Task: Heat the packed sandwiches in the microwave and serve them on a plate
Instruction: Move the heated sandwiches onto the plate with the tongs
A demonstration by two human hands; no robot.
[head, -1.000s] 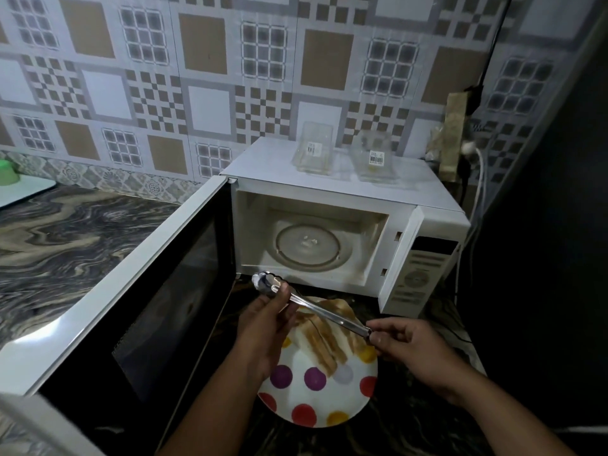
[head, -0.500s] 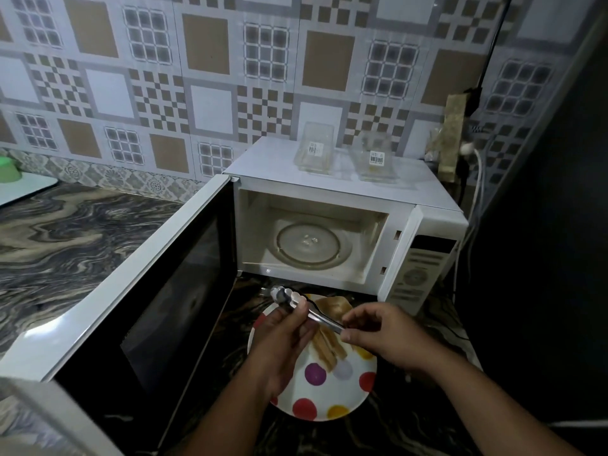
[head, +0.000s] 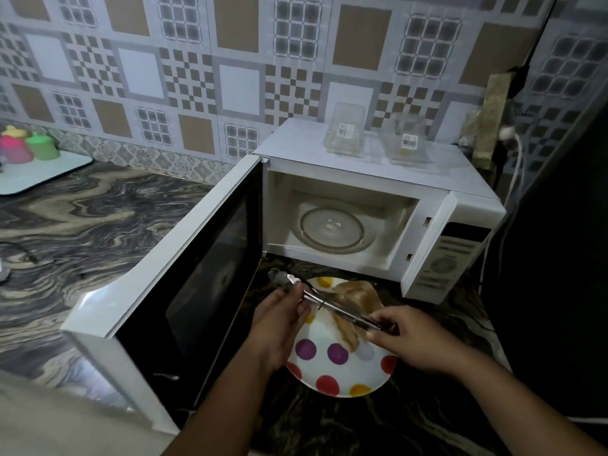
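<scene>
Dark marbled bench, swirled grey and tan, carrying a white microwave just beyond the grip, door swung wide to the left of the grip. Directly under the grip, flat on the bench, a white plate with coloured dots. Far to the left of the grip, by the tiled wall, a pale tray resting on the bench.

Far left: pink cup and green cup seen on white tray. Marbled countertop, patterned wall tiles noted.
</scene>
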